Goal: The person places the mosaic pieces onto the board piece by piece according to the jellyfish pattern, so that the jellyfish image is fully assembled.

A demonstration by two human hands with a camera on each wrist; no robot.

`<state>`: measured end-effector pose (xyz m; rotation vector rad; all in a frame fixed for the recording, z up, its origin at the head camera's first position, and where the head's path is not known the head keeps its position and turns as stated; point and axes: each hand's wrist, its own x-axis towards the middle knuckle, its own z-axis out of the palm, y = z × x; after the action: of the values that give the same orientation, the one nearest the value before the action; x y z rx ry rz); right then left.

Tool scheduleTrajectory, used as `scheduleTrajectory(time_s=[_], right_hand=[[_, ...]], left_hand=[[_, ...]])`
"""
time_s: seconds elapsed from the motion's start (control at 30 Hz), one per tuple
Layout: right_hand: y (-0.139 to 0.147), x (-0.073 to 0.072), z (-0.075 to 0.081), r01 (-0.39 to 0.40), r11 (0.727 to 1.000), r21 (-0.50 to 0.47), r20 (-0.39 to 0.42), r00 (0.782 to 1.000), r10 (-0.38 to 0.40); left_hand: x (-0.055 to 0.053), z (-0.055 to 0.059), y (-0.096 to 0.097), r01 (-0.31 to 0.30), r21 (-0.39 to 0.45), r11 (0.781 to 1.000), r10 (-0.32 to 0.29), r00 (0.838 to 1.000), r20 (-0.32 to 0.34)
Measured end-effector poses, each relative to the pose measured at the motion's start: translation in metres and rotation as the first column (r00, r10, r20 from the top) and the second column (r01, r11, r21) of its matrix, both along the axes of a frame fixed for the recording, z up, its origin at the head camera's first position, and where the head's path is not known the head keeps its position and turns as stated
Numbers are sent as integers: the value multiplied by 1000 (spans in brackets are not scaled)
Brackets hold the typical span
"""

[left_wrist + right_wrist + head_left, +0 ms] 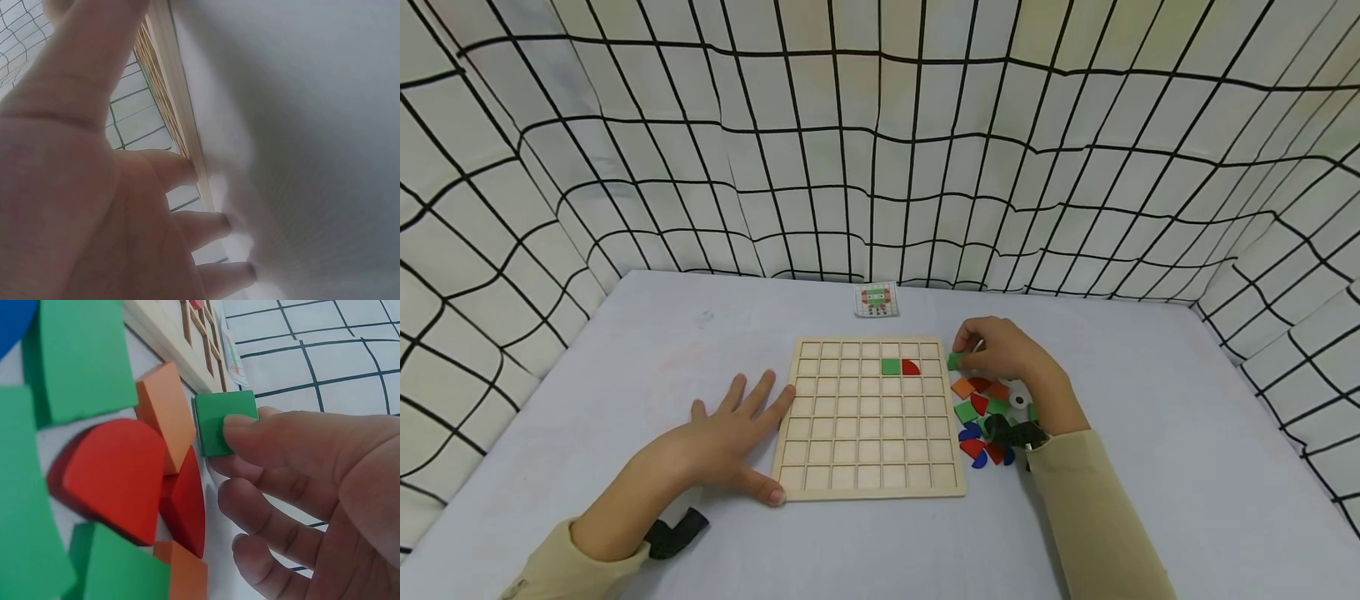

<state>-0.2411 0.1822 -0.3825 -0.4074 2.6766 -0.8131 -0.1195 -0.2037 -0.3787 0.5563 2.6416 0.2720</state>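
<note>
A wooden grid board (850, 429) lies flat on the white table, with a green square block (891, 367) and a red quarter-circle block (911, 367) side by side in its upper cells. My left hand (726, 442) is spread out, thumb and fingertips at the board's left edge. Just past the board's right edge, my right hand (1003, 348) pinches another green square block (215, 422) between thumb and fingers. Below that hand lies a pile of loose blocks, among them an orange block (962, 388), a red block (119, 475) and a blue block (970, 431).
A small printed pattern card (876, 300) lies behind the board. In the pile is a white ring-shaped block (1018, 400). White walls with a black grid (820, 158) stand around the table's back and sides. Dark straps (677, 533) sit at both wrists.
</note>
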Motion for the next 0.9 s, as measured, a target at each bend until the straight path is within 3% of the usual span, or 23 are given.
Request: scheduleTrajectory(time_s=[0.9], right_hand=[[-30, 7, 9, -97, 979, -179, -109, 991, 78]], left_hand=[[3, 0, -3, -3, 7, 1000, 3, 1000, -2]])
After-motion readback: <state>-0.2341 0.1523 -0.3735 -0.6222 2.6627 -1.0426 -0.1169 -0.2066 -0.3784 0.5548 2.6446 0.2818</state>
